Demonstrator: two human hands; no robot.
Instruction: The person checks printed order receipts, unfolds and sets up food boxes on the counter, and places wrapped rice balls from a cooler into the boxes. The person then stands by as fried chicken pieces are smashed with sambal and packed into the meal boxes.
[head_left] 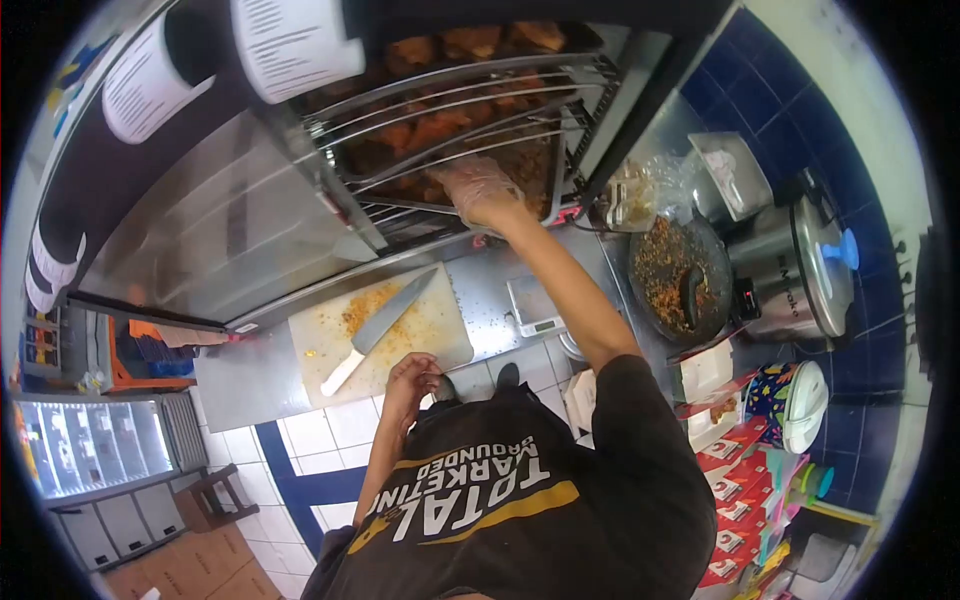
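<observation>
My right hand (478,188), in a clear plastic glove, reaches into a warming cabinet with wire racks (450,80). It is at a lower tray of browned food pieces (405,187), and its fingertips are hidden among the food and rack bars. My left hand (413,380) is bare, with its fingers curled together near the front edge of the cutting board (440,335); whether anything is between them is too small to tell. A knife with a white handle (343,372) lies on the board beside orange crumbs (368,303).
A small scale (537,308) sits on the steel counter (240,375). To the right are a dark pan of chopped food (665,270), a metal container (733,172), a large cooker (790,270) and stacked red boxes (728,500). The cabinet's glass door (230,210) is at left.
</observation>
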